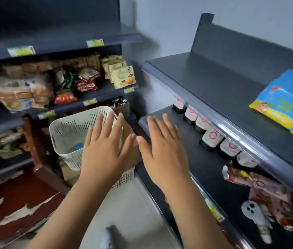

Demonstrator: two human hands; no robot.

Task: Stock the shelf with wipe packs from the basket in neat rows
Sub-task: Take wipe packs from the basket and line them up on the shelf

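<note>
dark shelf (232,81), one wipe pack (284,101), basket (66,133), both hands empty

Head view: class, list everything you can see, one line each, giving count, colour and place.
Wipe pack: one, blue and yellow, on top right shelf.
Basket: one, cream, low between the shelf units.
Bottles: about six, white labels with pink rings, row on lower right shelf.
Pouches: several, red and pink, same shelf, nearer end.
Snacks: many, mixed colours, left shelves.
Price tags: several, yellow-green, left shelf edges.
Left hand: one, bare, open, over the basket.
Right hand: one, bare, open, over lower right shelf's edge.
</note>
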